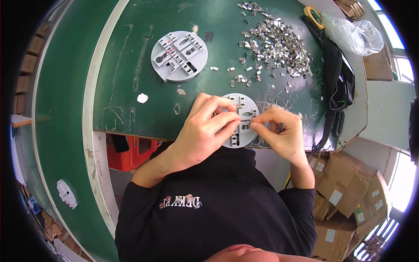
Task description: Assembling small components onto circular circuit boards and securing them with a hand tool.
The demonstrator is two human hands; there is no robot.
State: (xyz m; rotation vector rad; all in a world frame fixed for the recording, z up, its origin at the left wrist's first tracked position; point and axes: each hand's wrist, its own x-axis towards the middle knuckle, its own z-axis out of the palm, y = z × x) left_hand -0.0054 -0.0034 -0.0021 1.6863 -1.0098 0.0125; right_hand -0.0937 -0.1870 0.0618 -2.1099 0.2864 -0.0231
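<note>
Grey round plastic disc (239,120) at the green table's (131,65) near edge lies between both hands, left hand (203,131) gripping its rim, right hand (279,131) pinching a small metal clip (249,124).

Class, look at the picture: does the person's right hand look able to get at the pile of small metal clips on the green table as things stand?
Probably yes. The right hand works at the round grey plate, and the pile of metal clips lies on open green table just beyond it, with nothing standing between. Its fingers are busy at the plate, though.
</note>
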